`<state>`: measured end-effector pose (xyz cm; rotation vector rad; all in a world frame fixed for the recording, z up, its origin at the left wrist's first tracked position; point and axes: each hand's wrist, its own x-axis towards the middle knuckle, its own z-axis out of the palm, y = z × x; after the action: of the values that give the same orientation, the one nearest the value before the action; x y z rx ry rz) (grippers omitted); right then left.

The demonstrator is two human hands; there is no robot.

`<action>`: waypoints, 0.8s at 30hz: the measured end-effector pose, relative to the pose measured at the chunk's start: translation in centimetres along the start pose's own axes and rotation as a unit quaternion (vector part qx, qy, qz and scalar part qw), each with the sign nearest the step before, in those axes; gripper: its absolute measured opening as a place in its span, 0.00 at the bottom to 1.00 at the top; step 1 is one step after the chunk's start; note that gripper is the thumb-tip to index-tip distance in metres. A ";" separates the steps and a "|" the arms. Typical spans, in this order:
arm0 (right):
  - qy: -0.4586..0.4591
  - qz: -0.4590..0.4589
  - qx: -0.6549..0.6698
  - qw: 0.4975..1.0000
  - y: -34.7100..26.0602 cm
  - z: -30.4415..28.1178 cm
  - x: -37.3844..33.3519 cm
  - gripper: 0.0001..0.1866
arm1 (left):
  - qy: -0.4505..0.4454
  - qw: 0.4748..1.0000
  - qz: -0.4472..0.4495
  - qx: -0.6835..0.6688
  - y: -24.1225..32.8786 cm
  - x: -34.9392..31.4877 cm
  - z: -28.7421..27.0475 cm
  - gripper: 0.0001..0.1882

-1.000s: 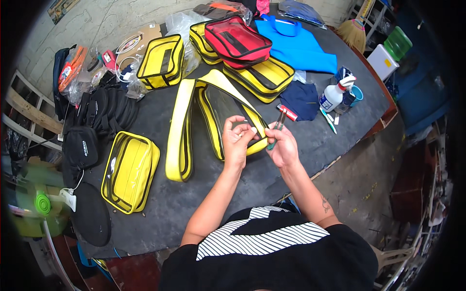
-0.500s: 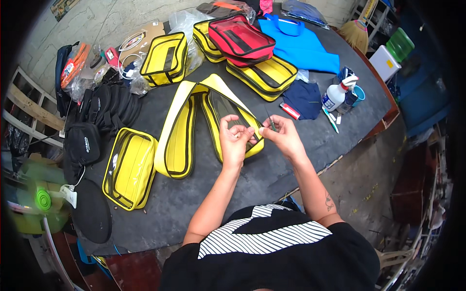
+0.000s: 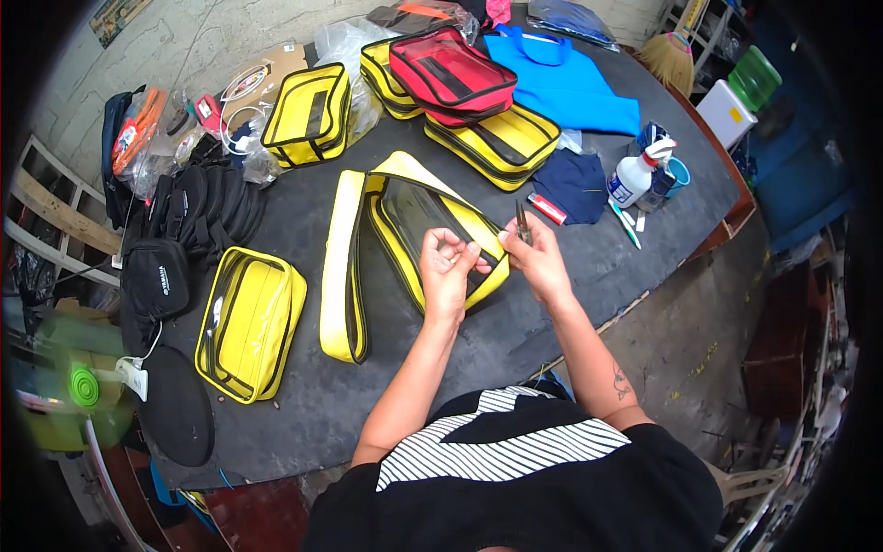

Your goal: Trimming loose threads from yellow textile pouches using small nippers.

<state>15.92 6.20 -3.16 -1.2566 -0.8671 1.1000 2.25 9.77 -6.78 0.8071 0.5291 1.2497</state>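
A yellow-and-black pouch [image 3: 341,304] with a see-through mesh panel stands unzipped on the dark table [image 3: 441,377], its lid spread to the left. My left hand [image 3: 445,276] is closed at the pouch's right edge, thumb and fingers pinched together on the trim there. Close beside it, my right hand [image 3: 537,262] grips small thread snips [image 3: 522,224], blades pointing up and away from me. The right fingertips also meet the pouch's edge. Whether a thread lies between the two hands is too small to tell.
A finished-looking yellow pouch [image 3: 251,325] lies to the left. Farther back are a red pouch [image 3: 453,77] on yellow ones, a blue bag [image 3: 575,87], and black pouches [image 3: 207,207]. A spray bottle [image 3: 633,177] and dark cloth [image 3: 572,187] sit at right. A fan [image 3: 85,386] stands lower left.
The pouch's lid has swung right and nearer me, and the pouch has turned slightly. The snips in my right hand have tilted upright, away from the pouch's edge.
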 end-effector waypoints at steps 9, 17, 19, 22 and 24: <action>-0.177 -0.132 -0.090 0.971 -1.9 0.0 -1.2 0.11 | 0.041 0.990 -0.100 -0.088 2.7 0.2 1.0 0.14; 0.084 -0.176 -0.374 0.907 -4.6 1.1 -3.2 0.17 | 0.096 0.988 0.001 -0.121 3.0 0.0 1.5 0.15; 0.128 -0.317 -0.513 0.788 -4.9 1.3 -3.2 0.13 | 0.100 0.989 0.024 -0.105 2.4 0.0 1.4 0.15; 0.143 -0.347 -0.531 0.760 -5.3 2.2 -3.0 0.11 | 0.116 0.988 0.060 -0.077 2.1 -0.1 1.8 0.15; 0.144 -0.364 -0.554 0.735 -5.4 2.3 -2.7 0.11 | 0.126 0.987 0.074 -0.066 1.9 -0.1 2.1 0.15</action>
<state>13.81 4.42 2.68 -1.6902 -1.6680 -0.3893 2.63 9.31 -4.01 0.5884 0.5915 1.5187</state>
